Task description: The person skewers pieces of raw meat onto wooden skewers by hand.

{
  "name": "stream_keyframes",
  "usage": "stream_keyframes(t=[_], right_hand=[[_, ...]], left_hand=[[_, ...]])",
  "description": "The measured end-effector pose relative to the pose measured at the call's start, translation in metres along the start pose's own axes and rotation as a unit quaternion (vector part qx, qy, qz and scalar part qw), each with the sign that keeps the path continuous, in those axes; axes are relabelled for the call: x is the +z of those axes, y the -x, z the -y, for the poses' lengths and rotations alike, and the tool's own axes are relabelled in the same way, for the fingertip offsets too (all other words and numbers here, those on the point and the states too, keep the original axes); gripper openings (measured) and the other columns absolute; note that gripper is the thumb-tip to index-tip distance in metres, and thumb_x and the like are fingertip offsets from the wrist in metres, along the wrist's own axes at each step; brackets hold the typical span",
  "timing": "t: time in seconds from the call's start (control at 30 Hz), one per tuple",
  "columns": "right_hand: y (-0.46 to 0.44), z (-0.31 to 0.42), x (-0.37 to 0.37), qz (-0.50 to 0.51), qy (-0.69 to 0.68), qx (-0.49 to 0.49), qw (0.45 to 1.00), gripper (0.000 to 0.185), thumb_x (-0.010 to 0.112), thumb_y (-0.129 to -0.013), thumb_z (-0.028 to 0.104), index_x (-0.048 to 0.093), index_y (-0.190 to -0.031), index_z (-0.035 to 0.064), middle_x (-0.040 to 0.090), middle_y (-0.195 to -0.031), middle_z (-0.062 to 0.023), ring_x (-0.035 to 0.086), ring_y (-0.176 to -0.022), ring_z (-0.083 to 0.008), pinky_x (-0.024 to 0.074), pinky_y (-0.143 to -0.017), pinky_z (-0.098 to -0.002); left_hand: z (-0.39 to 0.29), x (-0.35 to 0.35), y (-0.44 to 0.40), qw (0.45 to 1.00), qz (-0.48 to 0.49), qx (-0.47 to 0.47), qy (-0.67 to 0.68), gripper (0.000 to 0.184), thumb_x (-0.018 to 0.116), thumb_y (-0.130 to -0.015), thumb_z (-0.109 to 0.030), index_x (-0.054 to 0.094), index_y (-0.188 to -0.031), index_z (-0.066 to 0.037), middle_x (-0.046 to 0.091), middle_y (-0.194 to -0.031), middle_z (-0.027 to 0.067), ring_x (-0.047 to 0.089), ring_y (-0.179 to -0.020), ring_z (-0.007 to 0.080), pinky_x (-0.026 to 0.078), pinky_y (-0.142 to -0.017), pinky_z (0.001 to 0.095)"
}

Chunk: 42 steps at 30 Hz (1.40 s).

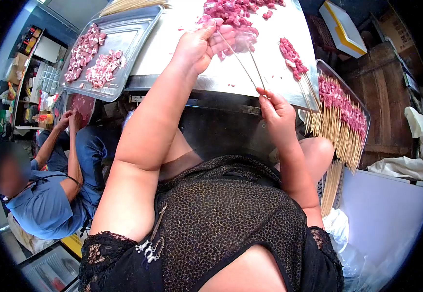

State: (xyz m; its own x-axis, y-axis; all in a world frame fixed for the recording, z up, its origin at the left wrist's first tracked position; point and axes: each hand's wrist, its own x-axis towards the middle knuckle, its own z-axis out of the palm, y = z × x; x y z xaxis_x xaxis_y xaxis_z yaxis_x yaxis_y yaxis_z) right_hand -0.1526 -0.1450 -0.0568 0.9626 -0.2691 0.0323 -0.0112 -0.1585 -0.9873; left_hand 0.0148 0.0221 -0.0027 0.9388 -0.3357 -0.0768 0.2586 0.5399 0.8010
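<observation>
My right hand [275, 113] pinches the lower ends of two thin skewers [240, 62] in front of the table edge. They fan apart and slant up and away from me. My left hand [210, 43] is over the table, palm turned up. Its thumb and forefinger come together at the tip of one skewer, the other fingers stretched out; what is between them is too small to make out. Just beyond lies a heap of raw red meat pieces [233, 14]. The other skewer's far end blurs against the meat. Several loaded meat skewers [294, 59] lie to the right.
A metal tray [136, 36] with two piles of paler meat is at left on the white table [167, 46]. Beside the table's right edge stands a tray of many loaded skewers [343, 109]. A co-worker [51, 194] sits at left, hands over a reddish basin [81, 108].
</observation>
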Motion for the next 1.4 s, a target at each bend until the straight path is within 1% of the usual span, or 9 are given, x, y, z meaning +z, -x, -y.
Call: stream_keyframes(t=[0.2,0.3,0.47,0.6,0.67,0.8,1.1,1.17,1.4], right_hand=[[-0.005,-0.01,0.009,-0.012,-0.006,-0.019,1.0,0.021,0.057,-0.087,0.01,0.064,-0.106,0.0059,0.044,-0.06,0.0074,0.037,-0.055,-0.0014,0.0329,-0.051,-0.0172],[-0.007,-0.001,0.01,0.006,-0.004,-0.02,1.0,0.023,0.054,-0.089,0.007,0.061,-0.11,0.0016,0.046,-0.067,0.0089,0.037,-0.056,0.0003,0.0293,-0.05,-0.0149],[-0.009,0.006,0.007,-0.003,0.009,-0.01,1.0,0.023,0.054,-0.089,0.006,0.061,-0.11,0.0013,0.046,-0.067,0.0086,0.037,-0.056,0.0001,0.0291,-0.05,-0.0149],[-0.008,-0.002,0.004,-0.012,0.01,-0.007,1.0,0.021,0.057,-0.086,0.009,0.065,-0.106,0.006,0.045,-0.06,0.0072,0.037,-0.055,-0.0013,0.0323,-0.05,-0.0177],[-0.006,-0.003,0.002,-0.003,0.023,-0.013,1.0,0.021,0.058,-0.086,0.01,0.065,-0.105,0.0067,0.044,-0.058,0.0065,0.037,-0.055,-0.0016,0.0324,-0.05,-0.0179],[-0.004,-0.005,-0.012,0.009,0.068,-0.012,0.998,0.02,0.058,-0.086,0.01,0.066,-0.104,0.0072,0.044,-0.058,0.0058,0.037,-0.055,-0.0018,0.0327,-0.051,-0.018],[-0.002,-0.005,-0.015,0.023,0.021,0.022,0.999,0.02,0.058,-0.087,0.01,0.065,-0.105,0.0052,0.049,-0.065,0.0073,0.04,-0.059,-0.0013,0.0341,-0.054,-0.0165],[0.0,-0.008,-0.014,0.018,-0.006,0.021,1.0,0.021,0.056,-0.088,0.009,0.063,-0.107,0.003,0.051,-0.068,0.0064,0.041,-0.059,-0.0011,0.0345,-0.053,-0.0163],[0.0,-0.007,-0.005,0.055,-0.142,0.087,0.985,0.024,0.054,-0.089,0.008,0.058,-0.111,-0.0004,0.047,-0.066,0.0069,0.038,-0.054,-0.0019,0.0302,-0.049,-0.0157]], left_hand=[[0.008,0.005,0.002,0.996,-0.017,-0.027,0.078,0.022,0.044,-0.094,-0.014,0.047,-0.107,0.004,0.058,-0.106,0.0235,0.06,-0.098,0.0335,0.05,-0.088,0.0471],[0.014,0.007,0.003,0.995,-0.005,-0.049,0.083,0.023,0.044,-0.094,-0.014,0.047,-0.108,0.004,0.058,-0.107,0.023,0.06,-0.098,0.0332,0.05,-0.088,0.0468],[0.013,0.001,0.001,0.998,0.053,-0.036,-0.025,0.027,0.043,-0.094,-0.014,0.047,-0.113,0.004,0.058,-0.108,0.0223,0.061,-0.097,0.0312,0.051,-0.087,0.0442],[0.004,0.005,0.005,0.999,0.026,-0.024,0.012,0.027,0.043,-0.095,-0.014,0.048,-0.113,0.005,0.059,-0.106,0.0212,0.061,-0.097,0.0299,0.052,-0.086,0.0414],[0.006,0.0,-0.001,0.999,-0.016,0.004,-0.03,0.026,0.042,-0.095,-0.014,0.048,-0.112,0.005,0.06,-0.105,0.0204,0.061,-0.096,0.0286,0.053,-0.084,0.0386],[0.004,-0.002,0.002,0.999,-0.014,0.008,-0.036,0.027,0.04,-0.095,-0.014,0.048,-0.114,0.005,0.06,-0.105,0.0203,0.062,-0.095,0.0277,0.054,-0.083,0.0362],[0.017,0.003,0.003,0.998,0.021,-0.029,-0.042,0.028,0.042,-0.095,-0.013,0.049,-0.114,0.004,0.061,-0.105,0.0204,0.063,-0.091,0.0273,0.054,-0.082,0.0369],[0.019,0.007,0.006,0.998,0.027,-0.056,-0.026,0.024,0.05,-0.092,-0.016,0.056,-0.109,0.001,0.064,-0.099,0.015,0.064,-0.088,0.023,0.052,-0.08,0.0356],[0.027,0.009,0.007,0.995,0.045,-0.093,-0.012,0.023,0.046,-0.094,-0.016,0.052,-0.107,0.002,0.063,-0.099,0.0178,0.063,-0.092,0.0279,0.054,-0.08,0.038]])
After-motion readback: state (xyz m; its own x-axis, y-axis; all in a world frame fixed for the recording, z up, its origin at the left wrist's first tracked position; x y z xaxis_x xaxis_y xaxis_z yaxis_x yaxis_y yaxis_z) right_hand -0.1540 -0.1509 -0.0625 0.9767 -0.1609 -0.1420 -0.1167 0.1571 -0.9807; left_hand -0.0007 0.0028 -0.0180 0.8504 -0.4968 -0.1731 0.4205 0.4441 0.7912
